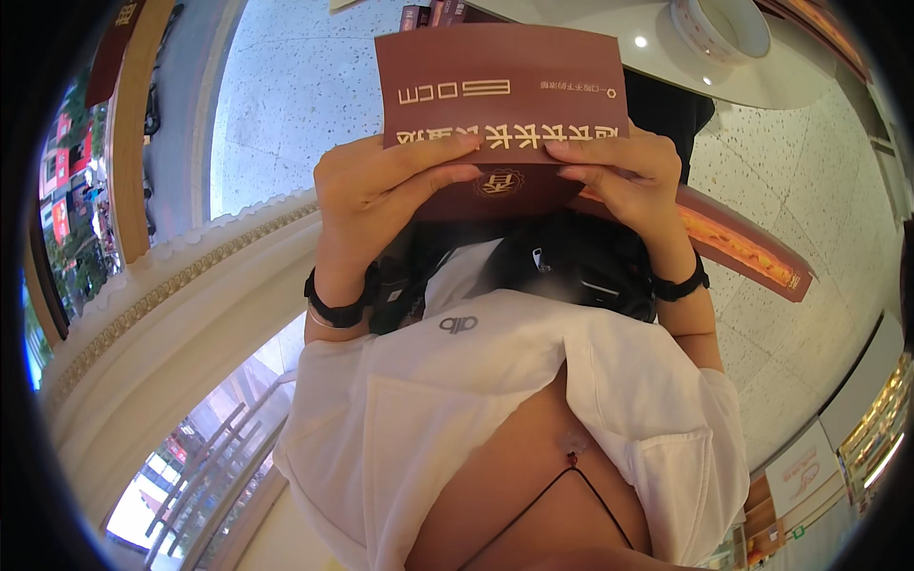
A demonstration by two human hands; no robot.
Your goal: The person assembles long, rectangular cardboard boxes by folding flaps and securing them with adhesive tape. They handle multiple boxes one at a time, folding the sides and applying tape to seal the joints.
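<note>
A dark red cardboard piece with gold print is held up in front of my chest, creased along its lower part. My left hand pinches it near the crease on the left, thumb below and fingers above. On the right, my right hand grips the same fold in a like way. From behind my right hand a long dark red strip with a food picture slants out to the right. Whether it joins the held cardboard is hidden. Both wrists wear black bands.
A white table stands ahead, with a pale round bowl at its far right. Small dark red packages lie beyond the cardboard. A black bag rests against my front. A white moulded ledge runs along the left.
</note>
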